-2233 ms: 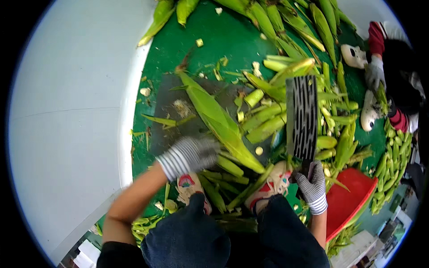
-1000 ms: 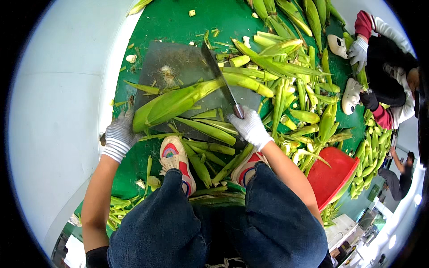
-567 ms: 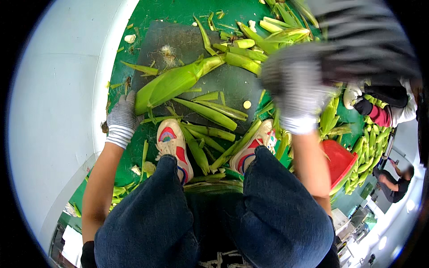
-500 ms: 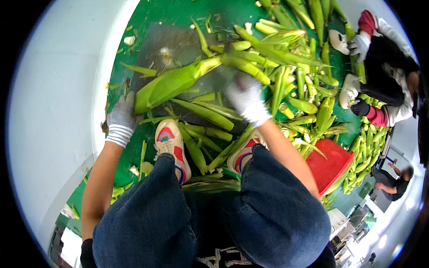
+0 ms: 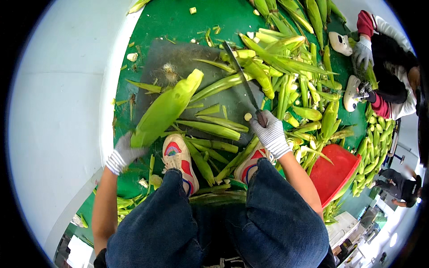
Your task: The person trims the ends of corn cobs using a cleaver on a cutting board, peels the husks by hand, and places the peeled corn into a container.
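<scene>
Green mat littered with husk scraps, a heap of corn cobs right, a red bin below it, and what looks like another gloved person squatting far right.

Under me: a green floor mat laid on pale grey floor. On the mat – a dark grey flat cutting board, loose green corn husks w/ cut stub bits, heaped unhusked ears – plus a red plastic tray at my right.

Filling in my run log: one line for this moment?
left hand: grips corn ear | right hand: holds knife | dark cutting board
</scene>
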The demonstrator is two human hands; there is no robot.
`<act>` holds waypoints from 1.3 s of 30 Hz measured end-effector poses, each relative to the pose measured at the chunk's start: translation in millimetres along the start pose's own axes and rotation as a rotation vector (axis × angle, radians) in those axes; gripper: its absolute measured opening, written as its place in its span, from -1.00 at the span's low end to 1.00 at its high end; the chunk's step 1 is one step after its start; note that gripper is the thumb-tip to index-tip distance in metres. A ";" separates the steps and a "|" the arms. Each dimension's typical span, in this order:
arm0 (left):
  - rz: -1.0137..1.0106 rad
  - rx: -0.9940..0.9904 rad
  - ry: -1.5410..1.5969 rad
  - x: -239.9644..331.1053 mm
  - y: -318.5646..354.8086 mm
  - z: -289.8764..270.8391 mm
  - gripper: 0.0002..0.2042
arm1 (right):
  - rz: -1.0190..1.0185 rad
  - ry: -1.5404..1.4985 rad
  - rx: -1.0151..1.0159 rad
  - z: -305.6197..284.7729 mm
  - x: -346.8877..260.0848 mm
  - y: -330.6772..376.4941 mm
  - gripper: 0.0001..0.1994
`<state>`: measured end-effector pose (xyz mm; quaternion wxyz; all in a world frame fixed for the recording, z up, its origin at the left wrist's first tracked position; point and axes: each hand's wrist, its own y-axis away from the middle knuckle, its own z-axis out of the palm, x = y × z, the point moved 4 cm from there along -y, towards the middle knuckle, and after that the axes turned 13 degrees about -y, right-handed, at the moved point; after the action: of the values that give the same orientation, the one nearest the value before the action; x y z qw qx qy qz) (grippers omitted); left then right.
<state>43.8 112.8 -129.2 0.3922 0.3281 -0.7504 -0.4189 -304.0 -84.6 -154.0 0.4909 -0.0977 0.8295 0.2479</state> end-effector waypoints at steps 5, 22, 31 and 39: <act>0.121 0.234 -0.030 -23.9 -57.6 -25.9 -0.26 | -0.045 0.067 -0.167 41.0 -65.2 -21.3 -0.70; 0.345 0.132 0.107 -64.2 -60.0 -18.5 -0.52 | 0.209 -0.048 -0.145 46.8 24.9 -56.3 -0.65; 0.139 -0.149 0.331 -42.3 -8.3 -36.5 -0.49 | -0.737 0.553 -0.674 84.0 -138.3 -30.8 -0.55; 0.400 -0.230 -0.010 -7.6 28.2 -54.7 -0.41 | 0.203 0.204 -0.546 54.6 -68.1 -37.9 -0.70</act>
<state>90.0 111.0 -88.0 0.4984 0.1241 -0.7498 -0.4172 -212.8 -95.0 -128.8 0.3335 -0.1668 0.7827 0.4983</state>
